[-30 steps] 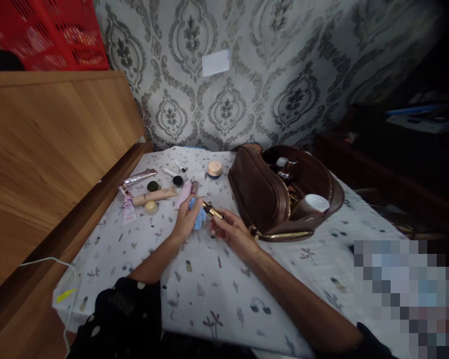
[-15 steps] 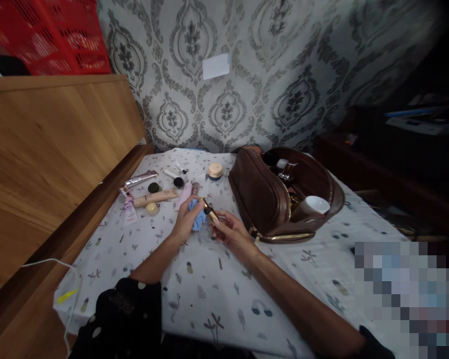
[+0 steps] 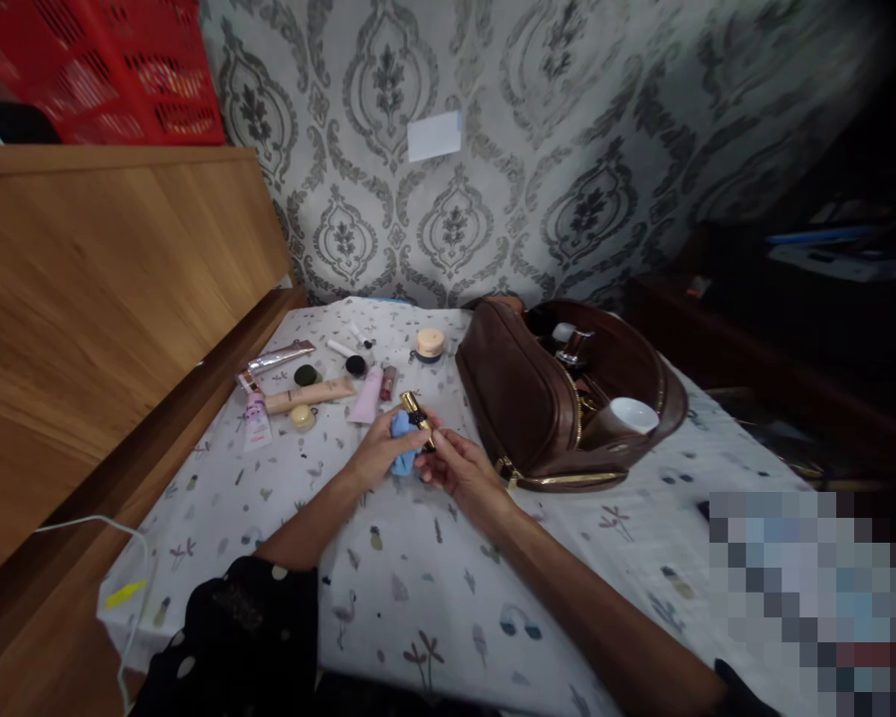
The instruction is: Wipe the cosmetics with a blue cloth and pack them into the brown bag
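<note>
My left hand [image 3: 377,450] is closed on a crumpled light-blue cloth [image 3: 403,456], which presses against a small dark cosmetic bottle with gold parts [image 3: 412,406]. My right hand [image 3: 459,468] grips the lower end of that bottle with thumb and fingertips. The bottle tilts, its gold end up and to the left; its exact kind is too small to tell. Just beyond my left hand lie a pink tube [image 3: 368,393] and a small reddish tube [image 3: 388,382]. To the right of my hands stands an unzipped brown cosmetic bag [image 3: 512,373].
On the patterned cloth at the left lie a beige tube [image 3: 318,392], a silver tube [image 3: 282,355], a pink-and-white tube [image 3: 256,423] and small round pots. A beige-topped jar [image 3: 430,344] stands farther back. A wooden panel [image 3: 119,229] borders the left side. The bag holds a white cup-like container [image 3: 631,415].
The bottle has turned more upright between my hands, and the blue cloth has shifted slightly right and down around it. The pink tube shows more fully now.
</note>
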{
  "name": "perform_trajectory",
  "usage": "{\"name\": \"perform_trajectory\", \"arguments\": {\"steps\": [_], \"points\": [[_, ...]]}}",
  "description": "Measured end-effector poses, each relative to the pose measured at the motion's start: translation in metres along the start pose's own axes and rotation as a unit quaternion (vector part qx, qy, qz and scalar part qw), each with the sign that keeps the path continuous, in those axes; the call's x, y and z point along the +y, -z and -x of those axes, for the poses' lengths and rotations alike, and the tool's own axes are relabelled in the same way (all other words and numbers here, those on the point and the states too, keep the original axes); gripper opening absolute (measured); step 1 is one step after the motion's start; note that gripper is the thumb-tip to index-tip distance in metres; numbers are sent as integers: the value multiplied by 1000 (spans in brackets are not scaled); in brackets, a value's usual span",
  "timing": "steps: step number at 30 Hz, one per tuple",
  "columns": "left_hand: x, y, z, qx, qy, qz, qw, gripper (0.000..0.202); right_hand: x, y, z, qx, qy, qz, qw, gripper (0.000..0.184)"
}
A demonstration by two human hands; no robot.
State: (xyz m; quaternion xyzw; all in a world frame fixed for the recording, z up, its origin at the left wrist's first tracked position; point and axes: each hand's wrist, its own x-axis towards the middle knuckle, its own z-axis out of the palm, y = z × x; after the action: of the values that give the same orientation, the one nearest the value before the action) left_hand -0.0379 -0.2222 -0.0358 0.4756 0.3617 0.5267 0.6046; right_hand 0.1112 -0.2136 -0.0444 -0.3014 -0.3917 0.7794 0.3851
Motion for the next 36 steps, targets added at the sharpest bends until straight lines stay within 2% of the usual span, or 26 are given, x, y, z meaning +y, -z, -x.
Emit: {"name": "perform_trajectory", "arguments": {"steps": [3, 6, 9, 13, 15, 21, 24, 27, 29, 31, 36], "points": [[5, 3, 0, 35, -24, -57, 997, 50, 1, 2, -1, 34, 27, 52, 998, 57], [10, 5, 1, 57, -46, -154, 985, 44, 0, 4, -3, 82, 105, 102, 986, 51], [12, 3, 4, 22, -53, -238, 970, 39, -2, 5, -4, 91, 144, 103, 980, 52], [12, -2, 6, -44, -62, -328, 942, 40, -5, 4, -4, 82, 138, 82, 984, 50], [13, -4, 7, -46, -55, -343, 936, 46, -5, 3, -4, 76, 125, 61, 987, 50], [9, -5, 4, 25, -13, -259, 965, 64, -10, 1, 1, 24, 86, 1, 996, 43], [6, 1, 2, 44, 48, -162, 985, 67, -13, 0, 2, 20, 96, -24, 995, 40], [8, 11, 0, -24, 141, -64, 988, 71, -14, 0, 1, 47, 127, -47, 990, 41], [11, 17, 1, -75, 174, -32, 981, 75, -14, 1, -1, 59, 146, -51, 986, 43], [12, 19, 1, -78, 174, -22, 981, 74, -13, 1, -2, 65, 158, -45, 984, 44], [10, 14, 2, 12, 122, -52, 991, 64, -9, 6, -6, 74, 182, -2, 981, 46]]}}
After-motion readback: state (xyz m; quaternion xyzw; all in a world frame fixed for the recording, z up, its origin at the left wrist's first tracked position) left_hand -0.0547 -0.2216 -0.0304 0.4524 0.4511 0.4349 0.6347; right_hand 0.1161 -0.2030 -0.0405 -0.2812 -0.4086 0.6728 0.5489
